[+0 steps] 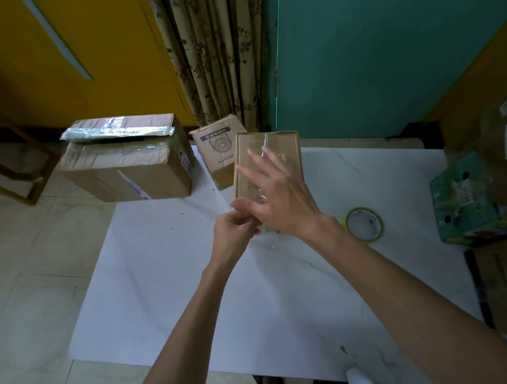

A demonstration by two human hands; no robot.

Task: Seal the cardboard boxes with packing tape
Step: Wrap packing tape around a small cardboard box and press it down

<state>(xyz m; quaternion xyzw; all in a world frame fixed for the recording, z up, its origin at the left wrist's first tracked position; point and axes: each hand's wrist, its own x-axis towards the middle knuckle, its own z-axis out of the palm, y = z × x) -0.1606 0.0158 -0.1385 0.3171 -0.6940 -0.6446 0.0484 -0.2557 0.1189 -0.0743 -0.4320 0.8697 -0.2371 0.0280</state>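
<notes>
A small cardboard box [275, 146] lies on the white sheet [193, 284], with clear tape over its top face. My right hand [277, 195] lies flat on that face, fingers straight and spread, pressing the tape down. At the box's near end my left hand [234, 227] is curled and pinches the clear tape's end. The tape roll [365, 223], with a yellow-green rim, lies flat on the sheet to the right of my right wrist.
A second small box [216, 152] with a printed fan stands just behind the one under my hands. At the back left sits a large taped carton [126, 170]. More boxes, one green printed box [464, 202] among them, crowd the right edge.
</notes>
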